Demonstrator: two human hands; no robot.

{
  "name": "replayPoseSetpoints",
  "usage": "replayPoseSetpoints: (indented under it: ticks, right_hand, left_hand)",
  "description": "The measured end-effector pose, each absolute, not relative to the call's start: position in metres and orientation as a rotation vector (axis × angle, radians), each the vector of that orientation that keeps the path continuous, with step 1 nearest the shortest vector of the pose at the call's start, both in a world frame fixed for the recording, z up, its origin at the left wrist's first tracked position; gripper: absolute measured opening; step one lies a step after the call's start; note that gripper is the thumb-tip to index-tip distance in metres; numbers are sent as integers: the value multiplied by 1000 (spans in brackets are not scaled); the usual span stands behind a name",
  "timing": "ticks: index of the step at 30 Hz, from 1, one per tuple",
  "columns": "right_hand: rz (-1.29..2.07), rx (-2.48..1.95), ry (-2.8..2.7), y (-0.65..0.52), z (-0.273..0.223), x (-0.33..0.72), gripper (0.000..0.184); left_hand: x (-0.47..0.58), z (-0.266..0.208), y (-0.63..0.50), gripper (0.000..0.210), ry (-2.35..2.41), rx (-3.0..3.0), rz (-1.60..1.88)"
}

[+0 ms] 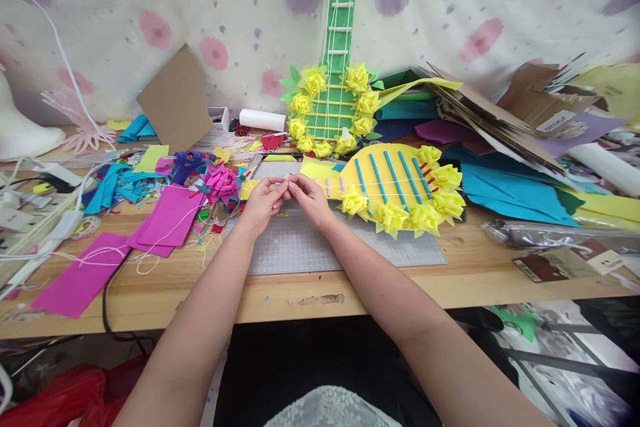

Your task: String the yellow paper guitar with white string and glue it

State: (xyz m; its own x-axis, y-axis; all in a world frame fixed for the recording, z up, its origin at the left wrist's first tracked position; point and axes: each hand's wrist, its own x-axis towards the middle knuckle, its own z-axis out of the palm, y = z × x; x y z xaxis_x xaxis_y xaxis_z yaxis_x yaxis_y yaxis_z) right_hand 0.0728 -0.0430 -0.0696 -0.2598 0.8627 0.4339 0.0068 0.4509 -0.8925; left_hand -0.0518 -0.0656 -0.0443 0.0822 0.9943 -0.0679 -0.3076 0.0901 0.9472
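A yellow paper guitar [390,167] lies flat, its body edged with yellow paper flowers [391,215] and crossed by blue and red strips. My left hand [266,200] and my right hand [309,197] meet over its narrow neck [249,188], fingertips pinched close together. Thin white string [367,196] stretches along the guitar towards the pinched fingers, and both hands appear closed on it. The exact spot between the fingertips is tiny and partly hidden. Small lilac strips [328,187] cross the neck beside my right hand.
Behind stands a green guitar [334,97] with yellow flowers. A grey cutting mat [300,253] lies underneath. Magenta paper [173,217], a blue glue gun [185,167] and a magenta paper flower [221,181] are at left. Stacked cardboard [500,117] and blue sheets [505,187] fill the right.
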Motion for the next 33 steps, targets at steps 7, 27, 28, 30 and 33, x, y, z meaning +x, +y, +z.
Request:
replayPoseSetpoints:
  ticks: [7,27,28,30,33]
  right_hand:
    - [1169,-847,-1394,-44,-60,73,33]
    - [302,-934,-2083,-55,-59,72,15]
    - [272,-878,-2124,-56,-58,71,17]
    - [228,-815,-2134,-59,-56,71,21]
    - [222,-853,-1985,-57,-55,72,23]
  left_hand:
    - [-48,-46,-67,37,919,977,1176]
    - [-52,-45,-59,41,967,772,1608]
    - [-51,-48,-59,40,1036,816,1645]
    - [-51,-53,-58,39,1150,917,1670]
    - [-50,-58,-58,36,1221,1073,1615]
